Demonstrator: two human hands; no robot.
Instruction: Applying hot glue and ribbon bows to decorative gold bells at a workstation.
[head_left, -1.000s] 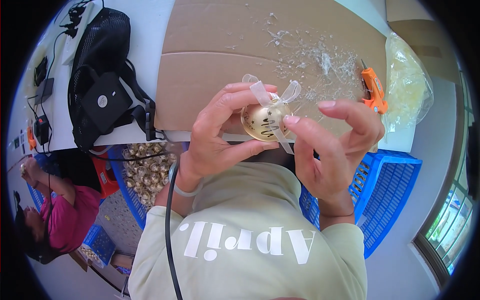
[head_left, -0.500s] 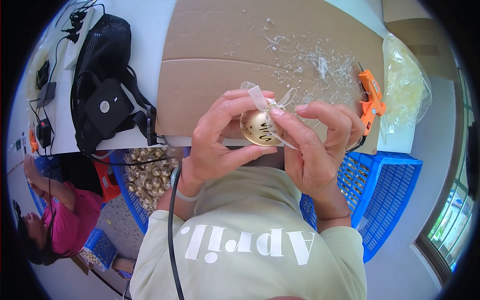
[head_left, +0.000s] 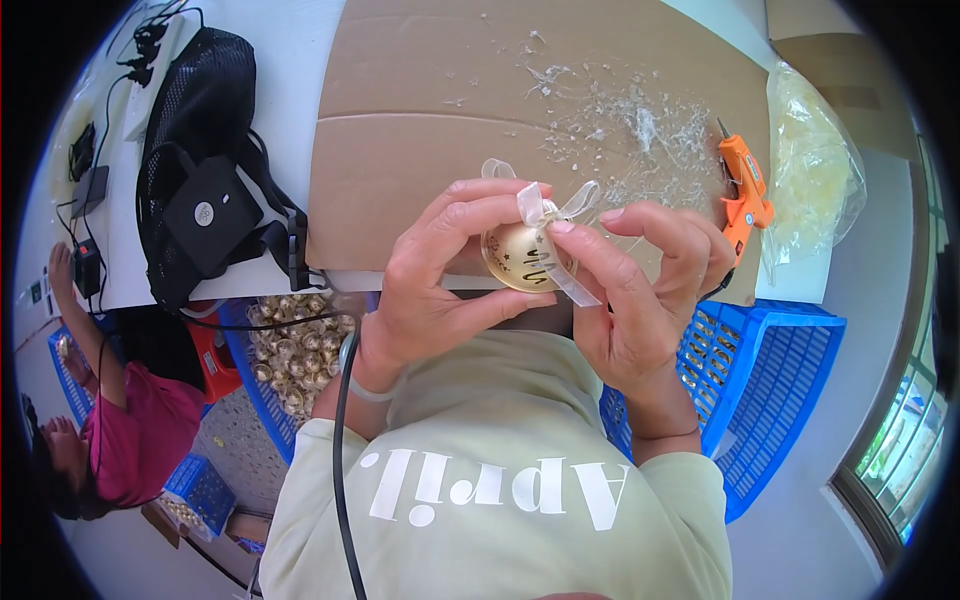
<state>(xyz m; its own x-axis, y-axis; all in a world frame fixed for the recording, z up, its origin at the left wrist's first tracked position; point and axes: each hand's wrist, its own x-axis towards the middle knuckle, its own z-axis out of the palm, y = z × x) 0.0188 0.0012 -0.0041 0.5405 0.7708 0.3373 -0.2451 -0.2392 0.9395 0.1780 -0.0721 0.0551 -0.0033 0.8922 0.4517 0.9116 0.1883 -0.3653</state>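
Note:
A round gold bauble (head_left: 515,257) with dark printed markings is held between the fingers and thumb of my left hand (head_left: 425,270), just above the table's near edge. At its top sits a sheer white ribbon bow (head_left: 533,204), and one ribbon tail (head_left: 575,288) hangs across its right side. My right hand (head_left: 640,275) rests one digit's tip against the base of the bow. Its other visible fingers are bent and spread apart, with nothing seen between them.
Brown cardboard (head_left: 420,170) covers the table, strewn with white glue strands (head_left: 645,130). To the right lie an orange glue gun (head_left: 743,190) and a clear plastic bag (head_left: 810,170). Blue crates (head_left: 775,330) flank me; the left holds many baubles (head_left: 297,350). A co-worker (head_left: 150,430) is at far left.
The bauble has turned and shifted slightly right, and its ribbon tail now lies flatter and broader. My hands stay nearly in place. The co-worker's arm has reached farther up along the table.

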